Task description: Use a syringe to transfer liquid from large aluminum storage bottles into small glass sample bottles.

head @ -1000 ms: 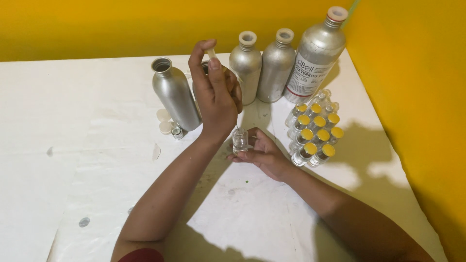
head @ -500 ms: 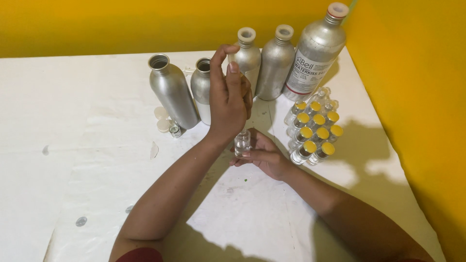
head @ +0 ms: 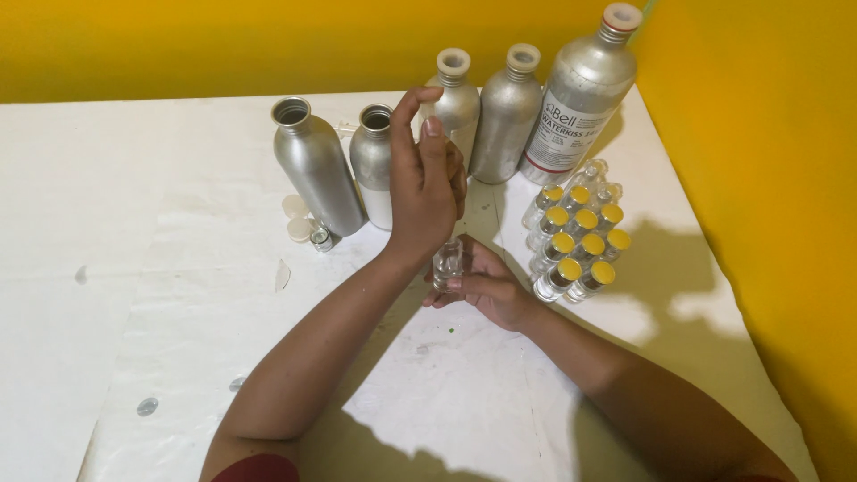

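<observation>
Small clear glass vial, uncapped, upright in right hand

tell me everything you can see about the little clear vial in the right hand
The small vial looks like clear glass, with no cap visible. It stands upright just above the white table, gripped by the right hand from the side. The left hand hovers directly above its mouth. Its contents cannot be made out.
</observation>
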